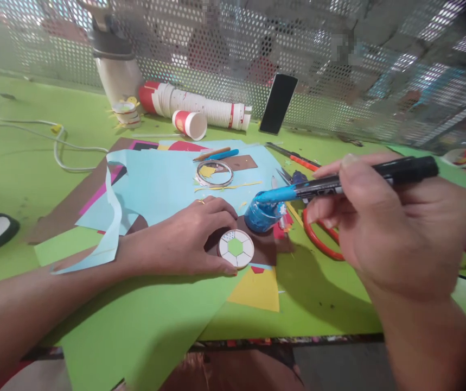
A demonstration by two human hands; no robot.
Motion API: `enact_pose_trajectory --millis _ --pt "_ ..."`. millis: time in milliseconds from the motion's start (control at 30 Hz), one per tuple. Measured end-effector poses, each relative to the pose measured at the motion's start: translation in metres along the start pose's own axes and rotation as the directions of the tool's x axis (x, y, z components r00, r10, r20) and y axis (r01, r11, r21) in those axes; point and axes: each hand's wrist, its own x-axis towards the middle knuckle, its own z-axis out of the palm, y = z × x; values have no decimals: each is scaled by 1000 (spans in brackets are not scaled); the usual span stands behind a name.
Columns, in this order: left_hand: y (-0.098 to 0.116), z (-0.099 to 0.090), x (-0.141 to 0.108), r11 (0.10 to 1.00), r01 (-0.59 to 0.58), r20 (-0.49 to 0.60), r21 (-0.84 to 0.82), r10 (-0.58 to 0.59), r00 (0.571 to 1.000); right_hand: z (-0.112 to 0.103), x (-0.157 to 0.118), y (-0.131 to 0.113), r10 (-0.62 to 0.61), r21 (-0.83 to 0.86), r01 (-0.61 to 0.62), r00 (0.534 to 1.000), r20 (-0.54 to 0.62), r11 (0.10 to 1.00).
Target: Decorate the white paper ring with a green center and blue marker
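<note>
My left hand [200, 233] rests on the papers, its thumb and fingers around the left side of a round white disc [248, 248] with a green hexagon and black lines. My right hand [379, 217] pinches a black marker-like tool [326, 186] with a blue-coated front end. That blue tip lies over the mouth of a small jar [262, 216] smeared with blue, just behind the disc. Brown paper [266, 251] lies under the jar and disc.
Red-handled scissors [322, 247] lie beside my right hand. Behind are a clear ring [215, 174], pencils [222, 155], a paper cup [190, 125], stacked cups [204, 108], a phone [278, 103] and a bottle [116, 70] before a perforated metal screen [224, 49].
</note>
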Motion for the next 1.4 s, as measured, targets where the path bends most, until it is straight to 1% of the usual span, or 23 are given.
enact_pose_trajectory --millis 100,200,267,333,367,467,567,633,700,767,867,933,1000,1067,1300,1400 --pt "2 -1 -1 1000 29 9 -10 -29 1000 -1 10 2 -29 69 38 992 -121 997" --pt "3 -2 -2 998 62 13 20 -62 998 -5 20 6 -65 128 89 981 -183 988" --pt "4 -2 -2 995 81 4 59 -81 997 -7 25 12 -88 186 124 978 -190 975" --pt "4 -2 -2 990 100 -2 103 -100 995 -7 28 18 -78 218 108 987 -142 970" --pt "4 -1 -2 987 108 -3 123 -108 994 -6 29 21 -65 207 88 991 -118 974" --pt "5 0 -3 980 122 1 157 -124 992 -3 29 28 -30 128 41 995 -90 991" --pt "5 1 -4 981 114 2 155 -116 993 -1 28 32 0 59 3 999 -45 998" --pt "5 0 -4 985 87 8 146 -89 996 0 28 34 13 24 -12 1000 -22 1000" --pt "5 -2 -3 991 33 30 128 -38 999 1 27 36 19 -16 -19 1000 -6 1000" --pt "5 -6 -2 995 -8 54 99 3 999 3 26 36 34 -81 -31 999 36 996" --pt "2 -11 0 998 -19 77 59 15 997 8 24 37 83 -170 -59 986 142 984" --pt "0 -12 1 999 -24 90 40 20 996 10 24 38 126 -192 -83 966 224 978" --pt "-4 -13 2 999 -38 93 23 35 995 12 23 40 161 -196 -107 946 282 975" --pt "-6 -13 2 999 -48 84 7 48 995 12 24 40 180 -200 -122 937 300 972" --pt "-8 -11 3 997 -68 78 -25 69 995 8 25 33 190 -212 -131 939 287 968" --pt "-11 -8 4 995 -88 68 -37 90 994 8 25 31 203 -225 -133 923 326 965"
